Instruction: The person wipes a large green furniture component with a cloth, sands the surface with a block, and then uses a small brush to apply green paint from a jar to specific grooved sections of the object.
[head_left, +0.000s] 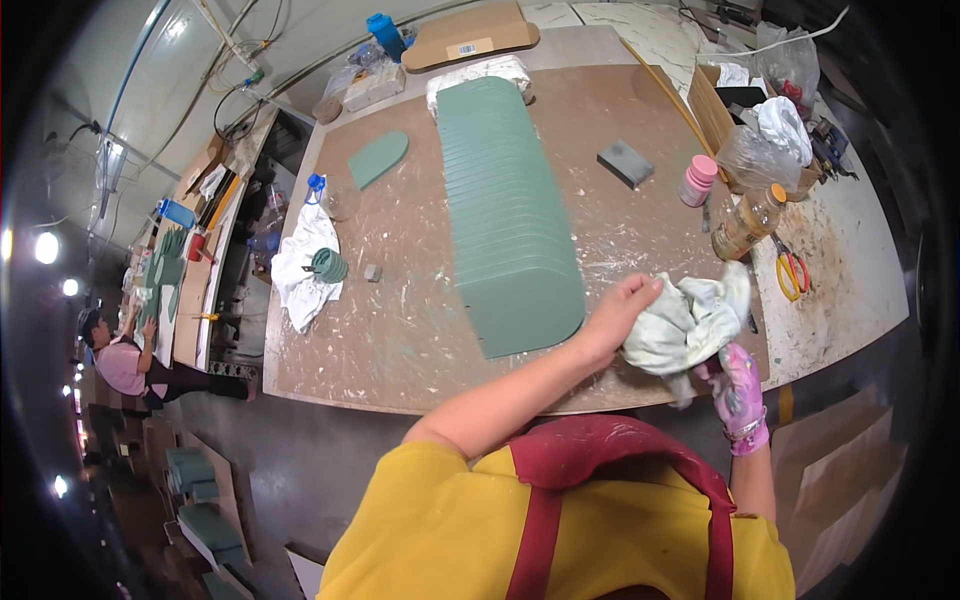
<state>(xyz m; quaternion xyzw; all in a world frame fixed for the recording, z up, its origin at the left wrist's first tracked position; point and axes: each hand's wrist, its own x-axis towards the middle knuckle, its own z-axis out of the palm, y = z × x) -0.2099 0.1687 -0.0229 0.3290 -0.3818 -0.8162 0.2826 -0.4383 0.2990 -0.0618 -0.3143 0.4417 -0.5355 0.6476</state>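
Observation:
A crumpled pale cloth (685,322) with greenish stains is held up over the near right edge of the table. My bare left hand (622,312) pinches its left side, fingers closed. My right hand (740,392), in a stained pink glove, is closed at the cloth's lower right; the cloth partly hides the fingertips. Left of my hands, a long row of overlapping green rounded panels (520,312) runs away from me, its far end on a white cloth (490,80). One more green panel (379,159) lies apart to the left.
On the table (400,365) are a grey block (625,163), a pink bottle (697,181), an orange-capped bottle (748,222) and scissors (791,272). At left, a green cup (328,265) rests on a white rag (300,250). A person (122,365) works at another bench.

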